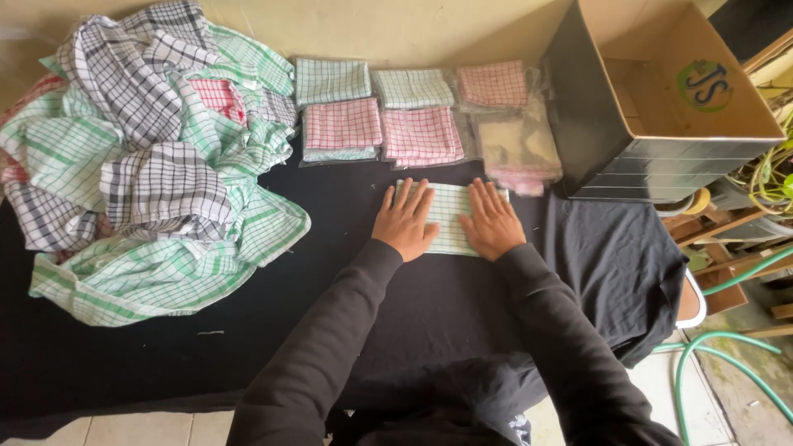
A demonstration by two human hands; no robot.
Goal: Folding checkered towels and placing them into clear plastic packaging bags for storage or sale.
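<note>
My left hand (pixel 405 220) and my right hand (pixel 492 221) lie flat, palms down, side by side on a small folded green-and-white checked cloth (pixel 448 216). The cloth rests on a black table cover (pixel 330 272). Fingers of both hands are spread and point away from me. Neither hand grips anything. Both arms wear dark long sleeves.
A big loose heap of checked cloths (pixel 149 157) in green, black and red fills the left side. Folded cloths in clear bags (pixel 413 111) lie in rows at the back. An open cardboard box (pixel 661 91) stands at the right. A green hose (pixel 727 347) lies on the floor.
</note>
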